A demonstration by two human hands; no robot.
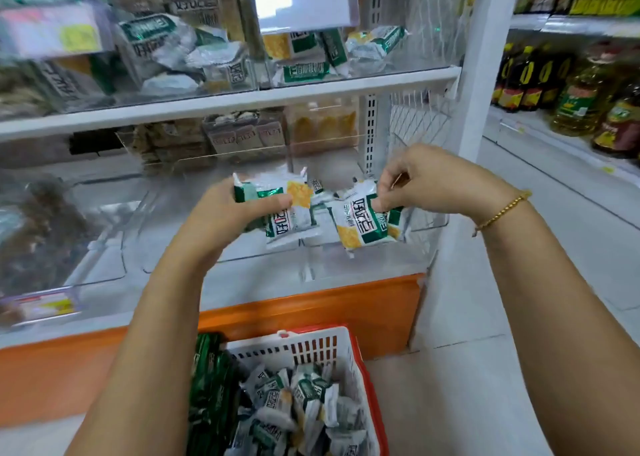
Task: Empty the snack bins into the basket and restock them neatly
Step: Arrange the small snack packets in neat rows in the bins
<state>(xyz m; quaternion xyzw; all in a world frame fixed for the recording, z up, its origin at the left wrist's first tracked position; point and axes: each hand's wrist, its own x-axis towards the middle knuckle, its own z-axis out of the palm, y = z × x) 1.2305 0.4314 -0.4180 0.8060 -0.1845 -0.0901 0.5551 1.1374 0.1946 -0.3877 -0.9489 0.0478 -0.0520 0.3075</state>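
The left hand (221, 209) has its grip clamped on a small stack (281, 225) of green-and-white snack packets, thumb across the top and fingers curled beneath. The right hand (433, 182) pinches a packet (356, 223) by its far edge, so it hangs down from the fingertips; a second may be tucked behind it, but that is hard to tell. Both loads hang over the clear bin (242, 254) on the low shelf, well apart from its floor. The bin is close to bare, with only a couple of loose packets (318, 186) at the far side, between the two hands and a little closer to the stack.

The basket (363, 362) sits on the floor, near and below, between the forearms, already heaped with the same packets beside some dark green packs (207, 386).

Both loads have their long axis running roughly far to near, tilted a little to the right at the near end. That suits either job. To empty, both hands draw back towards the near side and down, and neither has the shorter path. To restock, the bin lies straight under them. Which of the two is under way can't be settled from here, though the bare bin and full basket point to emptying almost done
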